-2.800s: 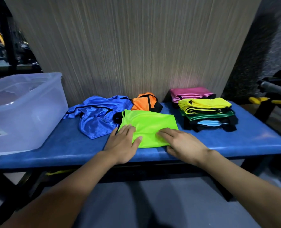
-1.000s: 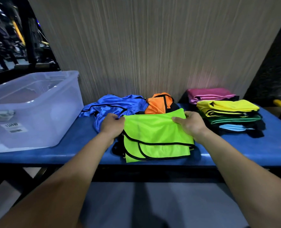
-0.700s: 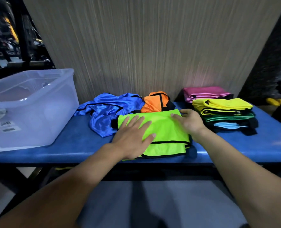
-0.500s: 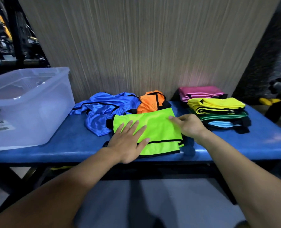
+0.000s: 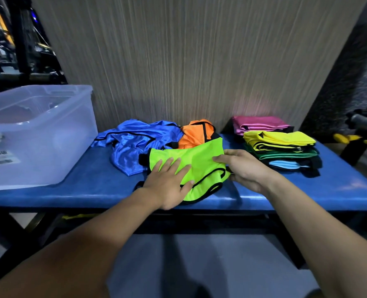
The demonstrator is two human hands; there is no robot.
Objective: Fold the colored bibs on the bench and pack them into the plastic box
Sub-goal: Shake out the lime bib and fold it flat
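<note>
A lime green bib (image 5: 201, 162) with black trim lies partly folded at the front of the blue bench (image 5: 96, 190). My left hand (image 5: 169, 183) presses flat on its left half, fingers spread. My right hand (image 5: 245, 168) grips the bib's right edge, thumb underneath, and lifts it slightly. Behind it lie a crumpled blue bib (image 5: 135, 143) and an orange bib (image 5: 196, 132). At the right stands a stack of folded bibs (image 5: 281, 147) with yellow on top, and a folded pink bib (image 5: 260, 124) sits behind it. The clear plastic box (image 5: 38, 136) stands at the left.
A ribbed wall panel (image 5: 189, 61) rises right behind the bench. Dark gym equipment (image 5: 17, 50) shows at the far left, and a bar with a yellow handle (image 5: 354, 138) at the far right. Grey floor lies below the bench's front edge.
My right hand has gone from resting on the bib's far right corner to gripping its right edge and lifting it. My left hand stays pressed on the left half.
</note>
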